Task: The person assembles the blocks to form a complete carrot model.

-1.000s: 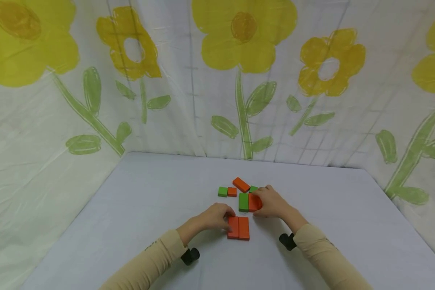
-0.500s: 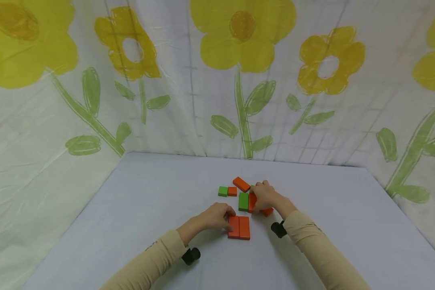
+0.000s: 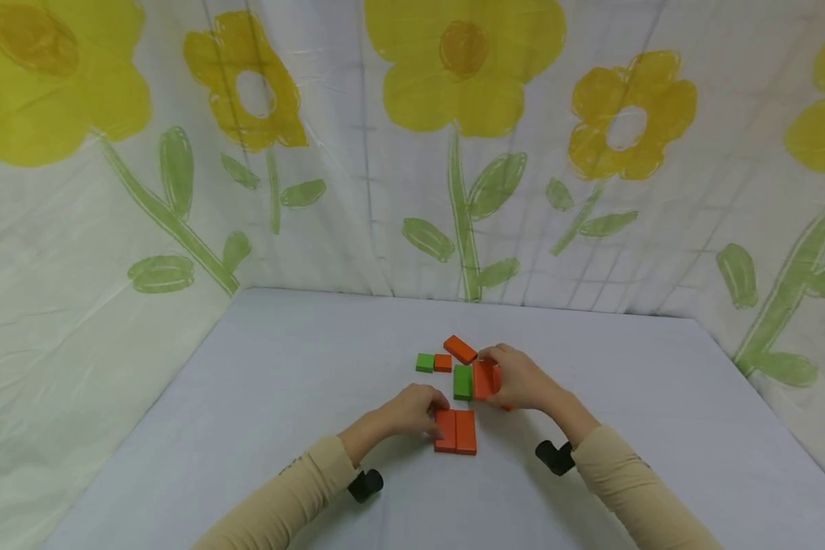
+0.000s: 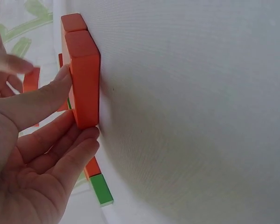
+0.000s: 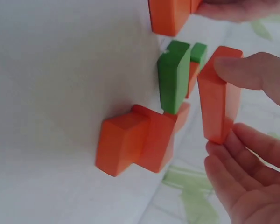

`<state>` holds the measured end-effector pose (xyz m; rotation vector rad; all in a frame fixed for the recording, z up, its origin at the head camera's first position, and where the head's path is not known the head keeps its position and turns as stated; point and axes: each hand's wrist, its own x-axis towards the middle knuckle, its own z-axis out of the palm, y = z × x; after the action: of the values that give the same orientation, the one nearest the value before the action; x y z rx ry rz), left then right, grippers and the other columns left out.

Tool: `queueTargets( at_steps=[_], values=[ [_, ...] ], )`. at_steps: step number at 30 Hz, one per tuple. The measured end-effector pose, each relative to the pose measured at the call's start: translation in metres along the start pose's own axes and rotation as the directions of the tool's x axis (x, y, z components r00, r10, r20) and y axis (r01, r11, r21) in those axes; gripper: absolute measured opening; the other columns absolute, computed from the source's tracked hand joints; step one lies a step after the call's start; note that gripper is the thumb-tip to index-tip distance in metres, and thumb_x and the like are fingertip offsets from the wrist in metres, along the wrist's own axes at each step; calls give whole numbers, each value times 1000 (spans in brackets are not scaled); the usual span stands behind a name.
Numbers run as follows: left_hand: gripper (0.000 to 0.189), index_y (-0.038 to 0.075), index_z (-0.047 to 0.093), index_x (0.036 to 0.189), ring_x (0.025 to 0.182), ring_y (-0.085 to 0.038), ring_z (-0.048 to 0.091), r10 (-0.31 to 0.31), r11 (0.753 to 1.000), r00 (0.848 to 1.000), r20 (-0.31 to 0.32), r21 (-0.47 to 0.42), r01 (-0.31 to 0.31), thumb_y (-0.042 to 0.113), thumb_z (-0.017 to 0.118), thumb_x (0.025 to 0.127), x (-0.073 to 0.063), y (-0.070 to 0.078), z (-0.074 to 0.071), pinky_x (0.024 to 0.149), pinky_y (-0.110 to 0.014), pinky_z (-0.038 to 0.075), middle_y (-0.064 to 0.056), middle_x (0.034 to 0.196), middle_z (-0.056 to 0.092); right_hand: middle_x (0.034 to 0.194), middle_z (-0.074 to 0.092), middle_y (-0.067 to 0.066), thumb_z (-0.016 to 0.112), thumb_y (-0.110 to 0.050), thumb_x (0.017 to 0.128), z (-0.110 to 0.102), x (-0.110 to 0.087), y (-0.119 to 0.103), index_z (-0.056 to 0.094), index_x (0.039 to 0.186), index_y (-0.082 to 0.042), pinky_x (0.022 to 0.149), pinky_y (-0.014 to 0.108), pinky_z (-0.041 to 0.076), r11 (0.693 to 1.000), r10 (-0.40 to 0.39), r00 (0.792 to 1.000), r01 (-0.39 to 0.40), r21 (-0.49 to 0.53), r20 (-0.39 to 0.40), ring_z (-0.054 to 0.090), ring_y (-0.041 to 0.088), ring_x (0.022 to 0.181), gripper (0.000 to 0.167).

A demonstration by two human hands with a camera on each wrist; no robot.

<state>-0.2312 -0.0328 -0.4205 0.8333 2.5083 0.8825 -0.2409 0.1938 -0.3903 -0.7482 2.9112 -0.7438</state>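
My right hand (image 3: 522, 380) pinches an orange rectangular block (image 5: 219, 93) between thumb and fingertips, raised over the table beside a green block (image 3: 462, 382). Below that hand, in the right wrist view, an orange block (image 5: 123, 142) stands against another orange block (image 5: 158, 140). My left hand (image 3: 409, 410) grips the left one of two orange blocks lying side by side, with the thumb on its face and fingertips at its end (image 4: 86, 88). The right one of that pair (image 3: 465, 431) lies flush against it.
Farther back, a small green block (image 3: 425, 363) and a small orange block (image 3: 443, 363) sit together. Angled behind them lies a longer orange block (image 3: 460, 349). A white table (image 3: 302, 351) runs to a flower-printed curtain (image 3: 330, 260).
My right hand shifts left over the orange block beside the green one, then draws back right and lifts with an orange block pinched in it. My left hand keeps its place.
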Motion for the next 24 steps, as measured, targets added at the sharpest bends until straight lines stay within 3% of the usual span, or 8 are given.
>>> queueTargets(
  at_steps=[7,11,14,24],
  values=[
    [37,-3,67,111,81,-13,50,-14,1000,1000,-16,2,14,5,80,78,3,-2,2,76,-25,46,-5,96,64,102,58,6,87,-13,66,11,-27,2,63,115,1,74,34,48,1000,-23,997,22,13,77,51,19,87,56],
    [37,-3,67,110,82,-13,51,-24,1000,1000,-19,-7,24,5,80,77,2,-2,3,77,-25,46,-5,96,64,101,58,4,88,-15,65,20,-39,1,63,113,1,77,36,49,999,-24,993,21,33,116,52,20,88,56],
    [37,-3,67,110,83,-14,51,-22,1000,999,-26,-13,22,4,81,77,1,-2,3,78,-26,47,-5,97,65,104,59,4,88,-15,65,23,-41,1,63,113,1,82,40,49,999,-35,991,30,37,130,54,22,93,56],
    [37,-4,67,110,83,-15,50,-38,998,999,-33,-41,37,4,81,76,0,0,3,78,-28,46,-6,97,64,103,60,4,88,-16,67,26,-38,2,64,113,2,81,39,49,997,-63,986,57,42,156,55,23,93,55]
  ],
)
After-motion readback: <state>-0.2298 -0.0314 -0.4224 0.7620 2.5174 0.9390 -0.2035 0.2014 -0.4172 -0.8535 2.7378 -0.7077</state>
